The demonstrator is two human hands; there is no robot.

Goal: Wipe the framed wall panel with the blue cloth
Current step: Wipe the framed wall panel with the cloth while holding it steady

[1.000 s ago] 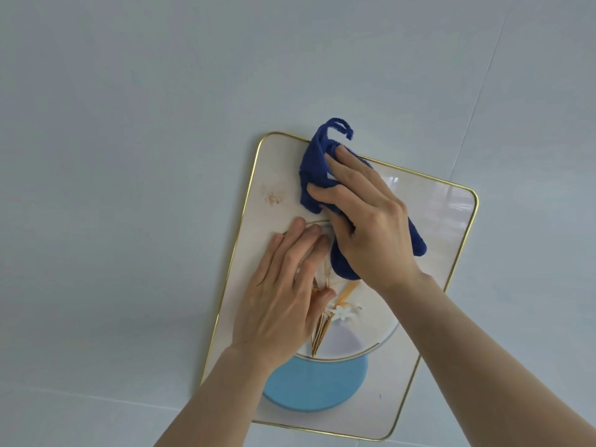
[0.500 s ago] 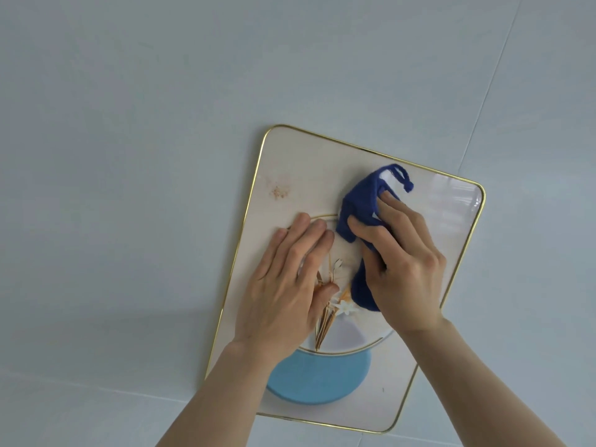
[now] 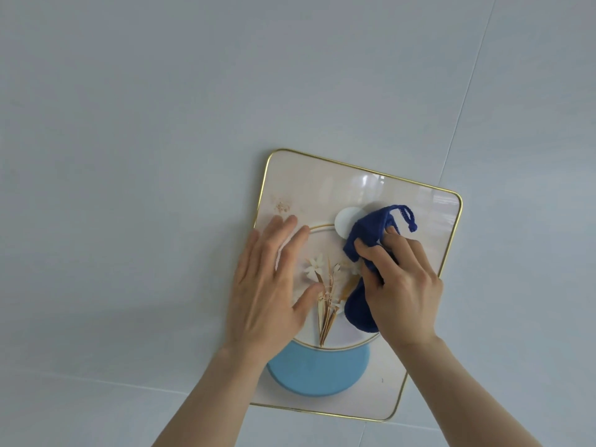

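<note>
Pale grey-blue wall (image 3: 161, 124) fills the view, w/ thin seams running across the bottom and up the right side.

Nearest: two bare forearms come up from the bottom edge. Left hand (image 3: 267, 285) lies flat and open on the panel (image 3: 322, 185), fingers spread, palm over the panel's left-centre; fingertips reach near its left edge, thumb pointing toward the painted flowers (image 3: 322, 285). Right hand (image 3: 403, 285) is closed round the blue cloth (image 3: 371, 233), fingers curled, pressing it against the panel's right-centre. Cloth is bunched; one lobe hangs out below the hand, beside the flower stems, and a thin loop (image 3: 407, 217) sticks up toward the panel's top right corner. Cloth's upper part partly covers a small white disc (image 3: 345, 221) in the picture.

Panel itself: rounded rectangle w/ thin gold rim, tilted in view, flat on the wall. Picture shows a gold-outlined circle, pale flowers w/ tan stems, and a light blue round shape (image 3: 317, 372) near the bottom edge. Small brownish speckled smudge (image 3: 282, 206) sits near the top left corner, just beyond the left fingertips. Glare shows along the top right part.
</note>
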